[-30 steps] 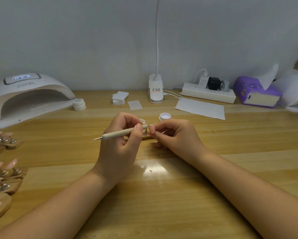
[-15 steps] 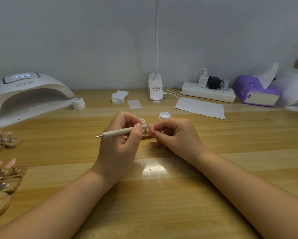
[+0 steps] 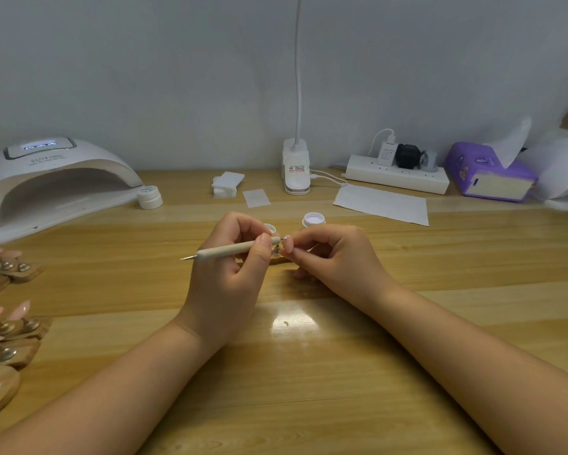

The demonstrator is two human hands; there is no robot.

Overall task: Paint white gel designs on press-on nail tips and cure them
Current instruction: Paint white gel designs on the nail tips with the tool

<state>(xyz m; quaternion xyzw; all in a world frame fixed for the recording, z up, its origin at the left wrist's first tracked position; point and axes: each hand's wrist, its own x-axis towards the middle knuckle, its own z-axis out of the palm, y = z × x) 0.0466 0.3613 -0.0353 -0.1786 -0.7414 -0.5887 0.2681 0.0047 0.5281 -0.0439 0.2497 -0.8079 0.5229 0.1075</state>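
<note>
Two bare forearms enter from the near edge, no sleeves, no watch, rings or bracelets visible. Left hand [image 3: 225, 280] and right hand [image 3: 337, 257] both ungloved. Fingernails short and plain where they show, thumbnail on the left hand unpainted. No marks or tattoos visible on either arm.

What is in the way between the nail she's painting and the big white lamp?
Nothing visible. The nail tip sits between her hands, and the bare table runs from there to the lamp's open mouth. The small jar stands beside the opening.
</note>
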